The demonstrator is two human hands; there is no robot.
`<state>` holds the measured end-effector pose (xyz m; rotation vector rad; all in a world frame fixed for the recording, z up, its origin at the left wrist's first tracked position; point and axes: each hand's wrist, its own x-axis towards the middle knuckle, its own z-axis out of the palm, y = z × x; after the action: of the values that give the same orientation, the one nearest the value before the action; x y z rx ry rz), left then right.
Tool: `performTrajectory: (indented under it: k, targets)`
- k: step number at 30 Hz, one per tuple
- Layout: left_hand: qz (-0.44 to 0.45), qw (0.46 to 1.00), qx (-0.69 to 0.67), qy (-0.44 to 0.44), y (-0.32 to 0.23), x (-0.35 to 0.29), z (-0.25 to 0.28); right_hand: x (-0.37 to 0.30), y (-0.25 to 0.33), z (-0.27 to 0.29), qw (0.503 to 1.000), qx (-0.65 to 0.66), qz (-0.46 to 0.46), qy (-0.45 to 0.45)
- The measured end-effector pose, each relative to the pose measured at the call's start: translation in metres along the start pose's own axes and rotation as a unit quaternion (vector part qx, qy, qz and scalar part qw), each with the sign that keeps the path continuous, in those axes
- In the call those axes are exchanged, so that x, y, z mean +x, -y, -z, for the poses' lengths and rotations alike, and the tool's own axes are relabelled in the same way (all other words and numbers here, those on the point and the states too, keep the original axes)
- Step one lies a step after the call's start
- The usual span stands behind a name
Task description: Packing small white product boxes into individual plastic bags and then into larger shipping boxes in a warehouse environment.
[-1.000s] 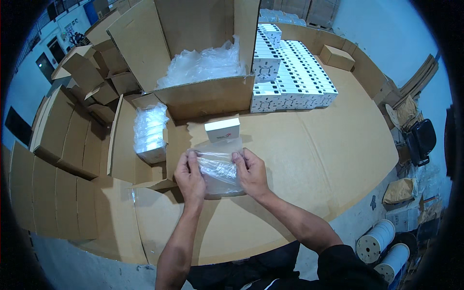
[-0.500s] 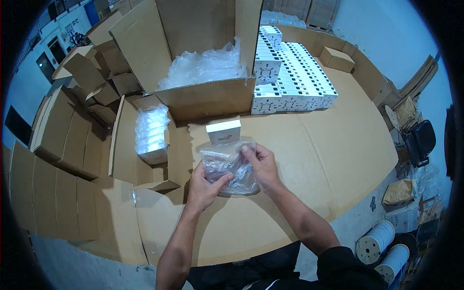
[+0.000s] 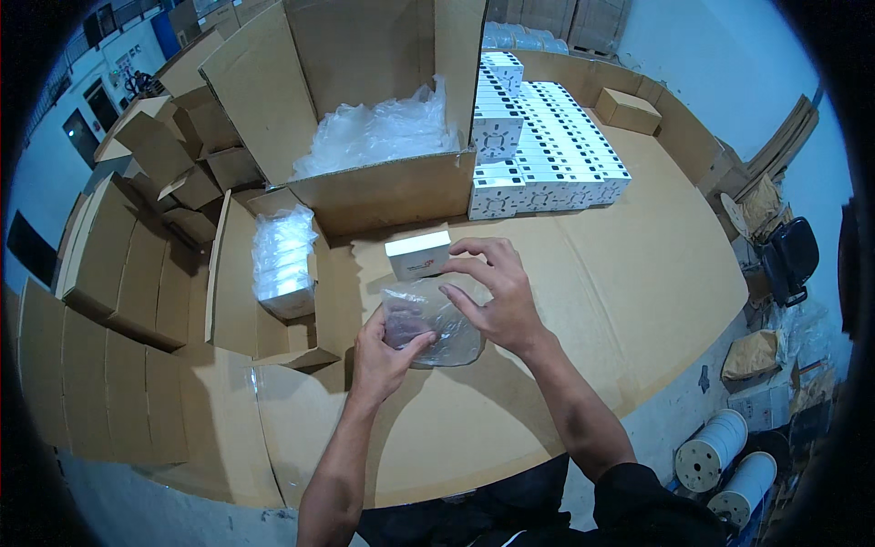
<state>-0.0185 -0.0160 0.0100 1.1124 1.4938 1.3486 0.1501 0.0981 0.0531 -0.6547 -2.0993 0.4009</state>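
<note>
My left hand (image 3: 386, 356) grips a clear plastic bag (image 3: 447, 335) by its left side, thumb on top. Just beyond the bag a small white box (image 3: 419, 256) stands on the cardboard-covered table. My right hand (image 3: 499, 296) is over the bag's right side, fingers spread and curved, with the fingertips at the right edge of the white box. Whether they touch the box I cannot tell. To the left, an open carton (image 3: 273, 339) holds several white boxes in clear plastic bags (image 3: 284, 260).
A tall open carton (image 3: 392, 196) with a heap of clear bags (image 3: 378, 132) stands behind. Stacked white boxes (image 3: 556, 150) fill the back right, near a small brown carton (image 3: 629, 110). Folded cartons (image 3: 109, 374) line the left; cable spools (image 3: 711, 448) lie on the floor right.
My right hand has let go of the plastic bag and moved up to the white box, its fingers spreading. The left hand still holds the bag, which now lies flatter.
</note>
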Motion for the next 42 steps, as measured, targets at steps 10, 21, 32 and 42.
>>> performTrajectory:
  k: [10, 21, 32, 42]
  targets:
    - [0.002, 0.999, -0.041, -0.013, 0.004, 0.002, -0.001, -0.007, -0.005, -0.009, 1.000, 0.013, 0.006, -0.021]
    - [-0.006, 0.990, 0.079, -0.116, 0.015, 0.009, 0.001, -0.005, 0.004, -0.006, 0.996, 0.045, 0.071, -0.005]
    - [-0.002, 0.996, 0.067, -0.065, 0.013, 0.008, 0.006, 0.035, 0.019, 0.007, 0.958, -0.022, 0.062, 0.281]
    - [0.002, 0.996, 0.089, 0.002, -0.001, 0.002, 0.004, 0.049, 0.025, 0.015, 0.934, 0.054, 0.060, 0.348]
